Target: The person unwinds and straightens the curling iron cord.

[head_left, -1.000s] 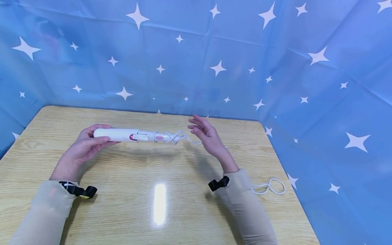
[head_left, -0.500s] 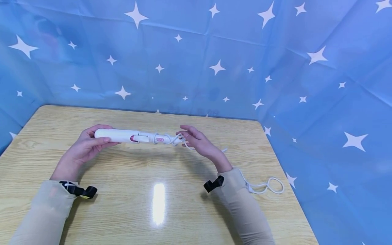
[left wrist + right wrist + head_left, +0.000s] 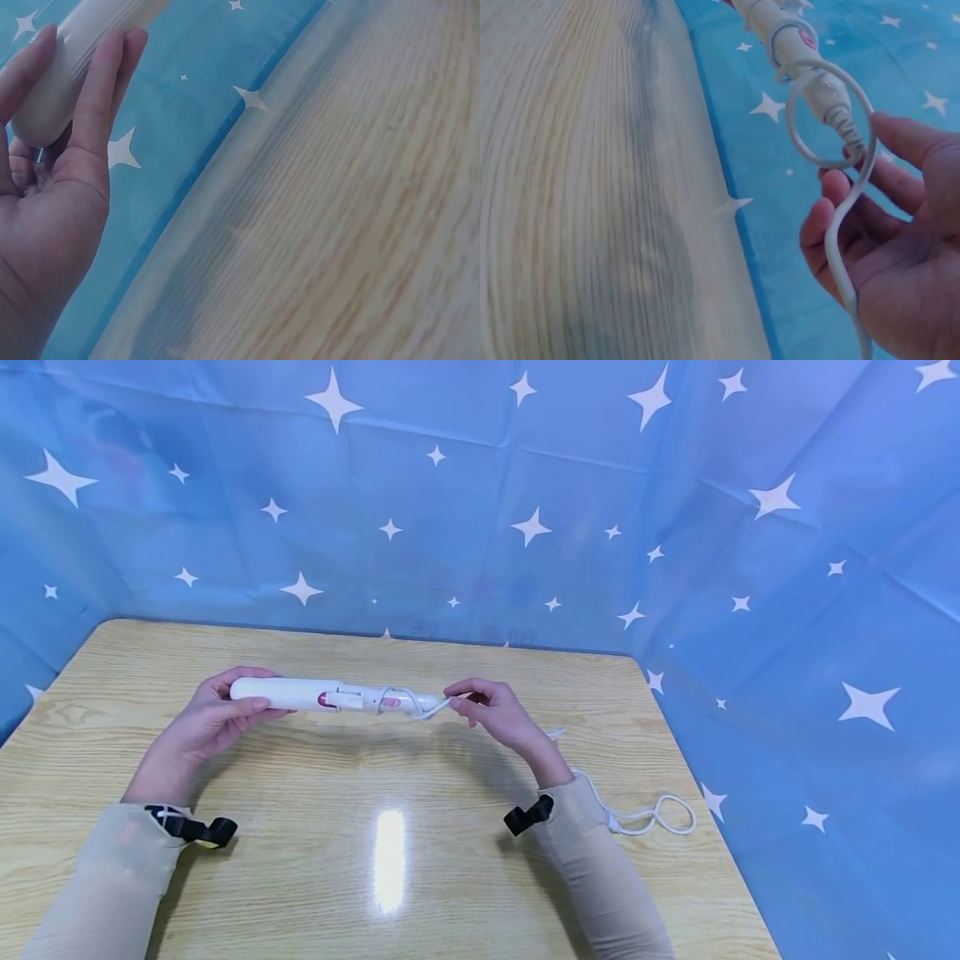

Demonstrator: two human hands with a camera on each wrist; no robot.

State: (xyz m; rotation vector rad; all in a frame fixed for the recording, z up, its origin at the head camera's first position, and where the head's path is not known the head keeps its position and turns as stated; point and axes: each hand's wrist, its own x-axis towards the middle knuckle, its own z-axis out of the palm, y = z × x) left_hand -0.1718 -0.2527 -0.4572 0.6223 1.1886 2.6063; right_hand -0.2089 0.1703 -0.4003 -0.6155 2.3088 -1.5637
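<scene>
Right hand (image 3: 497,713) has moved in and pinches the cord (image 3: 831,244) just off the hair iron (image 3: 307,694) the left hand (image 3: 212,717) grips above the table (image 3: 300,843), so imo hold it steady and ease the cord slowly.

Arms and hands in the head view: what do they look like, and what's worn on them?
They belong to a person. The left sleeve and right sleeve are long, plain and pale beige. A left black device and right black device sit at the cuffs. The left hand and right hand wear no gloves.
</scene>
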